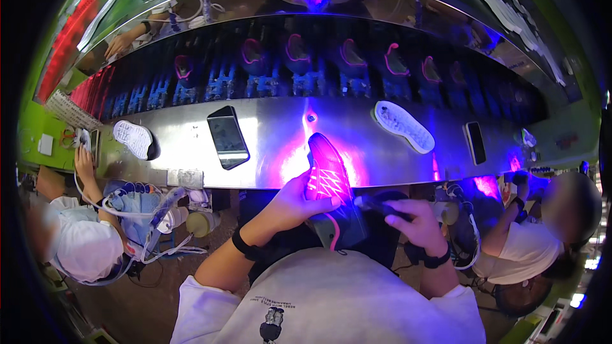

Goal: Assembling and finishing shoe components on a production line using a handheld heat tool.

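Observation:
My left hand (294, 201) grips a dark lace-up shoe (329, 165) by its side, toe pointing away from me, at the near edge of the metal bench. Bright pink-violet light falls on it, and its laces and a line along the heel glow. To the right of the shoe, my right hand (417, 222) is closed around a slim dark-handled brush (381, 207). The brush's pale tip points at the shoe's side; whether it touches cannot be made out. Dark bands circle both my wrists.
On the metal bench (268, 153) lie a dark tablet-like device (227, 137), a white sole (403, 126), another white sole (134, 139) and a phone (475, 143). Behind, several dark shoes with glowing outlines stand on a blue-lit rack (306, 79). Co-workers sit left (86, 239) and right (523, 242).

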Action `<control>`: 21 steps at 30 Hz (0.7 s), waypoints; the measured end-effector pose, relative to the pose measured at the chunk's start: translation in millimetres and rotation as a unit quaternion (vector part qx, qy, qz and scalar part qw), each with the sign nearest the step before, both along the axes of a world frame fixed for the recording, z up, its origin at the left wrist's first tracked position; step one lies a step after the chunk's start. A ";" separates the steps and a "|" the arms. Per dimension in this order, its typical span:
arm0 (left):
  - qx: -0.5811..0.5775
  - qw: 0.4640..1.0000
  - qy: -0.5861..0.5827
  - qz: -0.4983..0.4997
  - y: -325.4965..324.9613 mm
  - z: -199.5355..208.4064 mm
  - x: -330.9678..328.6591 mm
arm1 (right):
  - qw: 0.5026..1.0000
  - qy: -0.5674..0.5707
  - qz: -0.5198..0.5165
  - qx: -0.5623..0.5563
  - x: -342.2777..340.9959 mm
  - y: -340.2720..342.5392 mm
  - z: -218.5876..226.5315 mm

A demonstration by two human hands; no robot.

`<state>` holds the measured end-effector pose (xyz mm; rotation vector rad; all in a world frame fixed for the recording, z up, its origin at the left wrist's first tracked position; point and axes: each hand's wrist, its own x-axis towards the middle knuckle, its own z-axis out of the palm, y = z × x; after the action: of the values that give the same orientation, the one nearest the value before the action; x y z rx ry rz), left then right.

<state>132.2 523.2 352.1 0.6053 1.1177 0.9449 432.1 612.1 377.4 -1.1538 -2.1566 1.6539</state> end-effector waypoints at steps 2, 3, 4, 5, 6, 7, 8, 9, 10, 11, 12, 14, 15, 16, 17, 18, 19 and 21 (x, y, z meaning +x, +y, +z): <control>0.000 1.000 -0.018 0.003 -0.7 -8.8 4.2 | 1.000 0.013 -0.028 -0.003 -11.7 2.9 -1.0; 0.001 1.000 -0.023 -0.004 -0.9 -11.8 6.9 | 0.998 0.012 -0.052 -0.013 -17.2 3.1 -1.6; 0.022 1.000 -0.016 0.006 -1.4 -14.3 8.0 | 0.997 0.013 -0.073 -0.022 -20.6 3.9 -1.2; 0.043 0.999 -0.010 0.015 -1.0 -15.0 8.8 | 0.996 0.006 -0.075 -0.037 -19.7 3.5 2.5; 0.044 0.999 -0.011 0.013 1.0 -13.7 8.9 | 0.996 0.005 -0.077 -0.035 -13.5 3.2 4.2; 0.049 0.999 0.004 0.012 1.0 -12.1 6.4 | 0.999 0.014 -0.049 -0.010 -5.8 1.5 3.6; 0.054 0.998 0.020 0.011 1.7 -10.4 4.3 | 0.999 0.023 -0.020 0.015 0.4 1.5 4.8; 0.058 0.998 0.036 0.010 2.6 -9.1 3.5 | 0.999 0.017 0.003 0.037 7.5 2.4 12.1; 0.057 0.998 0.036 0.009 3.9 -8.2 4.8 | 0.999 0.017 0.002 0.036 13.7 3.8 19.7; 0.066 0.996 0.059 0.009 5.5 -7.6 6.6 | 1.000 -0.008 0.008 0.014 19.5 5.5 26.1; 0.075 0.994 0.081 0.008 7.8 -6.9 8.5 | 0.999 -0.033 0.014 -0.007 23.0 6.8 29.3; 0.087 0.992 0.088 -0.005 12.0 8.3 14.5 | 1.000 -0.015 -0.003 -0.001 18.7 8.6 29.1; 0.072 0.995 0.073 -0.013 13.1 11.9 17.4 | 1.000 0.000 -0.024 0.017 14.0 8.6 27.7; 0.059 0.996 0.057 -0.020 15.9 15.0 20.8 | 0.998 0.013 -0.045 0.036 12.1 9.0 26.7; 0.059 0.996 0.054 -0.025 18.1 19.9 24.3 | 0.999 0.015 -0.051 0.013 13.6 8.2 26.1; 0.045 0.998 0.046 -0.017 20.1 25.0 27.5 | 0.998 0.012 -0.056 0.013 18.2 8.8 27.6; 0.028 0.999 0.041 -0.004 19.6 27.5 28.6 | 0.999 0.016 -0.038 0.024 20.4 9.9 26.8; 0.021 0.998 0.060 -0.004 20.9 25.7 30.3 | 0.999 0.021 -0.019 0.034 26.7 11.6 27.0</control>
<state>162.4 544.1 377.9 0.7075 1.2026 0.9362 458.8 623.7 404.4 -1.1242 -2.1336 1.5634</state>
